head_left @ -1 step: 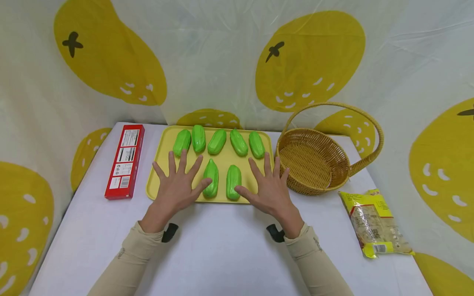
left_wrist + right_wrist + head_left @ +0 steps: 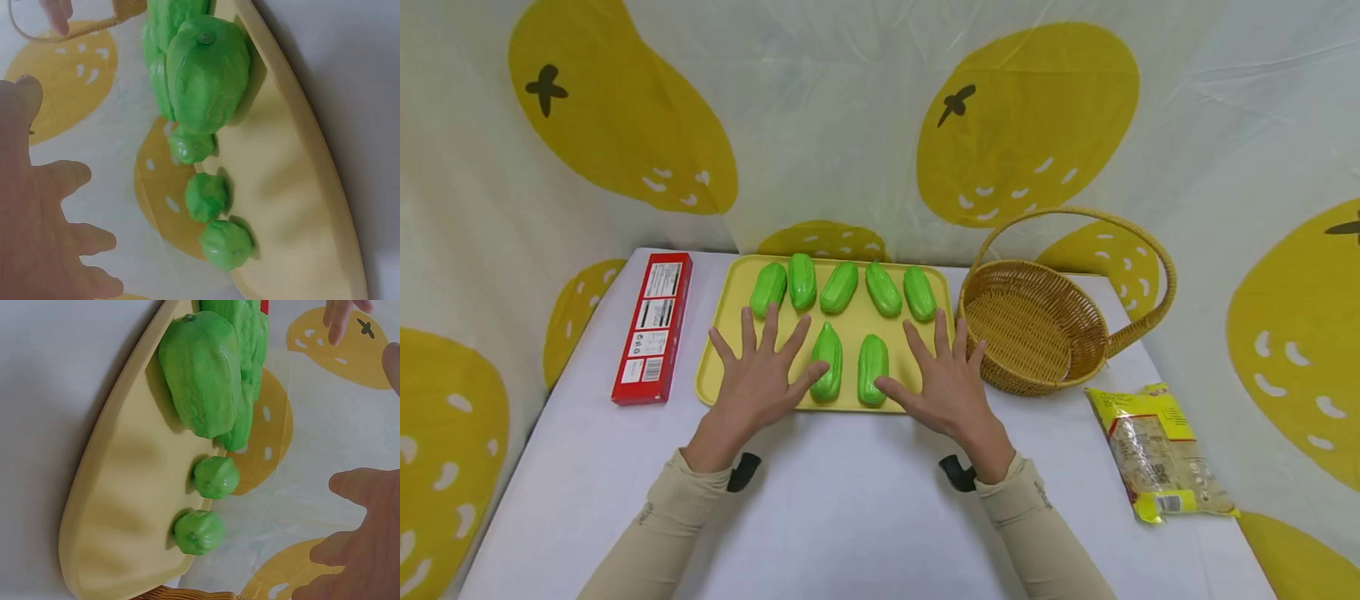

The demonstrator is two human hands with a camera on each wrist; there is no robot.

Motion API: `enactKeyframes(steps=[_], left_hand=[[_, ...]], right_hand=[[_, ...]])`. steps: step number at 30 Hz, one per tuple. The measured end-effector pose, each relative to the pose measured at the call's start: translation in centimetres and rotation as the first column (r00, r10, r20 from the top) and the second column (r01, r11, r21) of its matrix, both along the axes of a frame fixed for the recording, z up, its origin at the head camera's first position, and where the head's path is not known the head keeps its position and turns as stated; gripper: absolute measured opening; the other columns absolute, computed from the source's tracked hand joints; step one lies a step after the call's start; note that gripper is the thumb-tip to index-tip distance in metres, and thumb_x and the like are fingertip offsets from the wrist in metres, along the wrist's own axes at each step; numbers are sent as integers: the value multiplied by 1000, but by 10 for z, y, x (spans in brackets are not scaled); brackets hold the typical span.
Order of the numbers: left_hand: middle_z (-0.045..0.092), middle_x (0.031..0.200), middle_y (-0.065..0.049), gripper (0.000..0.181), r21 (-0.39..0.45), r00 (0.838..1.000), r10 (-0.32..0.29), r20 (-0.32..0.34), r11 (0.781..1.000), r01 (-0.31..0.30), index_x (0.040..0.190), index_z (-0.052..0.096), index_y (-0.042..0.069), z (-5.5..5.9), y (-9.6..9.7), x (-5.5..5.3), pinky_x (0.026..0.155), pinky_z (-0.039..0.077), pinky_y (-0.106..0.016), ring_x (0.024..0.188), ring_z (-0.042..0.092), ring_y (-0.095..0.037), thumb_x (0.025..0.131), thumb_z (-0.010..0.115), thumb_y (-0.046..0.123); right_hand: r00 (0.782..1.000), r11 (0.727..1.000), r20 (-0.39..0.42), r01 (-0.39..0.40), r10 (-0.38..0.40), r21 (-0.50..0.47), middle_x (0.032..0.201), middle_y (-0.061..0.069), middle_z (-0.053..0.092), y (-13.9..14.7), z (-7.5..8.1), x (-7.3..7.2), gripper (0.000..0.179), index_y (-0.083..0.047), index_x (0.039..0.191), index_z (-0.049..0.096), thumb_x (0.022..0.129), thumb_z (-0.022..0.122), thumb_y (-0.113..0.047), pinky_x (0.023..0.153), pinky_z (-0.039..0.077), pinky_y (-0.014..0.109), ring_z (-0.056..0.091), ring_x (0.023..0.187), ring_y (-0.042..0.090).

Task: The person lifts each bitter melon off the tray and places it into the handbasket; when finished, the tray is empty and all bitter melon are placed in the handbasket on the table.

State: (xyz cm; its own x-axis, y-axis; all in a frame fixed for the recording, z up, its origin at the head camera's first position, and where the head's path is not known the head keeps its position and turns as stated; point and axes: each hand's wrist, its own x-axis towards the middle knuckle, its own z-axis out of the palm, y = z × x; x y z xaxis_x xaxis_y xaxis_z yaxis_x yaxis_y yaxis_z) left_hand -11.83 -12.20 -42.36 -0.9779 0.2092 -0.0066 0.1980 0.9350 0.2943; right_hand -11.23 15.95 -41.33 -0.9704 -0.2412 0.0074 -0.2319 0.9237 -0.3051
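Note:
Several green, ridged, cucumber-like vegetables lie on a yellow tray (image 2: 850,326). Five form a back row, with a middle one (image 2: 839,287) among them; a pointed one (image 2: 827,367) and a blunt one (image 2: 873,371) lie in front. My left hand (image 2: 756,385) hovers with spread fingers over the tray's left front, its thumb beside the pointed vegetable. Over the right front, my right hand (image 2: 953,390) is likewise spread, thumb near the blunt one. Neither hand holds anything. Both wrist views show the left hand (image 2: 31,237) and right hand (image 2: 369,534) raised off the vegetables.
A red box (image 2: 652,329) lies left of the tray. Right of it stands a wicker basket (image 2: 1018,333) with a tall arched handle (image 2: 1071,210). A yellow-and-clear plastic packet (image 2: 1157,454) lies at the right. Behind the white table (image 2: 857,508) hangs a fruit-patterned curtain.

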Motion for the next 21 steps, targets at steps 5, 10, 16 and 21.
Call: enactKeyframes(steps=[5,10,16,21], left_hand=[[6,172,-21,80,3,1000,3,-17,1000,-3,163,26,30,-2,-1,0,109,-11,-83,154,-9,-54,96,37,74],[10,172,-21,81,24,999,19,-40,1000,-18,163,28,24,-3,-4,0,115,-4,-78,155,-4,-53,97,43,69],[25,167,-25,79,215,993,72,-90,975,-51,161,25,4,-5,-14,0,124,15,-63,155,18,-46,103,48,52],[36,161,-25,76,344,981,154,-114,933,-106,158,27,-3,-9,-28,2,118,33,-60,150,32,-42,105,48,47]], right_hand=[[1000,1000,-3,2,-2,-11,172,17,-6,0,-1,-1,95,-30,164,21,88,54,-76,116,2,79,-5,154,54],[998,999,-60,-13,10,-44,171,22,3,-1,-2,-3,94,-23,163,26,89,56,-72,118,10,75,3,154,55],[996,989,-93,-20,6,-147,170,22,14,-4,0,-4,98,-13,163,26,89,61,-67,118,30,65,19,155,47],[990,982,-140,-39,13,-187,167,23,25,-6,1,-5,98,-6,161,28,89,64,-63,109,44,61,31,152,41]])
